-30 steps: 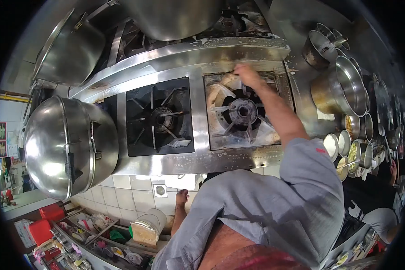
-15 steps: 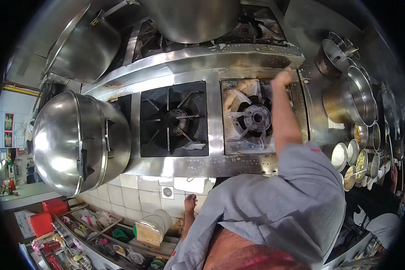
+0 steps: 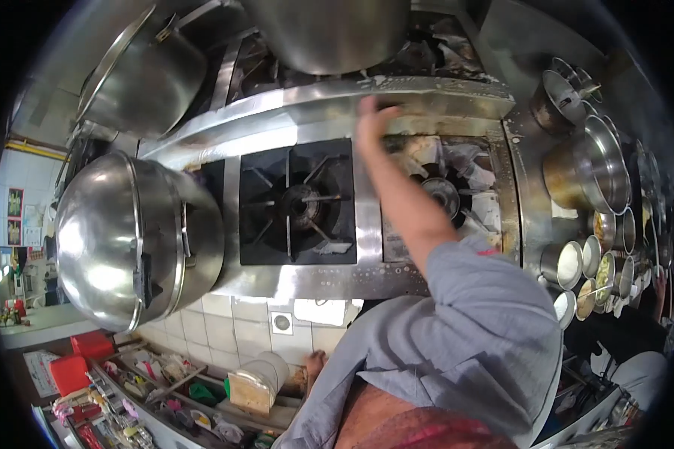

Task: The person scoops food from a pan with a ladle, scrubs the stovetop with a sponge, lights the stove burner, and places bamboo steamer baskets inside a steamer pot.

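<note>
My right hand (image 3: 374, 124) is stretched out over the stove, at the steel ledge (image 3: 307, 105) behind the front burners. Its thumb stands apart from the fingers; the fingertips are blurred, and I see nothing held. My forearm crosses the right burner (image 3: 436, 196) and covers part of it. Whitish crumpled material (image 3: 468, 161) lies on that burner's far right side. To the left is a black burner (image 3: 299, 202) with its spoked grate. My left hand (image 3: 316, 362) hangs low beside my body, above the tiled floor, partly hidden, its fingers unclear.
A large domed steel pot (image 3: 97, 232) stands at the left, with another big pot (image 3: 146, 82) behind it. A tall pot (image 3: 326, 34) sits on the rear burners. Pans (image 3: 584, 168) and food containers (image 3: 569, 262) line the right side. A white bucket (image 3: 266, 370) is below.
My right hand has swept left along the ledge, from the right burner's far right corner to between the two burners. My left hand has dropped slightly. The view has shifted a little.
</note>
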`<control>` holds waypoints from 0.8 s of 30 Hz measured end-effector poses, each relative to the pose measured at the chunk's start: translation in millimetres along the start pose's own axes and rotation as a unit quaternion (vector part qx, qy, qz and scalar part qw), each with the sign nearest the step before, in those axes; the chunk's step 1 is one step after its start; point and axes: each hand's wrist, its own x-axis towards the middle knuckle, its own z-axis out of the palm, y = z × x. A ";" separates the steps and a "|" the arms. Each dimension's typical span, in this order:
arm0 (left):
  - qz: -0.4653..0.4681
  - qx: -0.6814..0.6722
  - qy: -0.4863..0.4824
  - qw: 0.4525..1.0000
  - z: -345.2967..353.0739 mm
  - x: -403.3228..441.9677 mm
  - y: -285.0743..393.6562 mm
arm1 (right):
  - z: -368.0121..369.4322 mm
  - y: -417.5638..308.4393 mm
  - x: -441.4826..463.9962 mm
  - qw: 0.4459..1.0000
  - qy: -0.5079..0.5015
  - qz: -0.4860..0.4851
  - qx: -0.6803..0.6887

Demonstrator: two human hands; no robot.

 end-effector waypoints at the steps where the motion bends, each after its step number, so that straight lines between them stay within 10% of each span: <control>1: 0.110 0.155 0.011 0.982 4.3 5.6 -13.9 | 6.0 -7.3 -13.8 0.986 -0.073 0.003 -0.147; 2: 0.108 0.187 0.009 0.976 -6.1 3.8 -3.9 | 4.6 -11.6 -28.9 0.946 -0.144 0.015 -0.291; 4: 0.105 0.252 0.006 0.962 -33.1 -3.0 26.2 | -6.8 -33.1 2.7 0.992 0.029 -0.020 -0.123; 6: -0.140 -0.415 0.092 0.894 -48.9 -1.0 80.2 | -19.3 -44.5 33.5 0.985 0.095 -0.030 -0.143; 9: -0.147 -0.381 0.118 0.905 -59.5 15.3 111.7 | -21.8 -52.6 43.0 0.971 0.149 -0.056 -0.179; 12: -0.155 -0.343 0.080 0.923 -64.5 31.1 126.9 | 25.4 -37.4 -30.2 0.973 -0.100 0.018 -0.205; 16: -0.096 -0.285 0.067 0.951 -73.7 34.9 117.0 | -24.8 -72.7 40.2 0.968 0.159 -0.017 -0.196; 19: -0.113 -0.413 0.115 0.896 -71.0 24.6 114.7 | -71.8 -119.8 36.4 0.996 0.057 0.068 -0.004; 23: -0.199 -0.241 -0.007 0.950 -58.2 23.8 68.0 | -10.4 -50.2 8.3 0.965 -0.017 -0.007 -0.260; 24: 0.026 -0.086 -0.004 0.996 -49.5 34.3 25.5 | -14.9 -64.5 2.0 0.963 -0.029 0.007 -0.268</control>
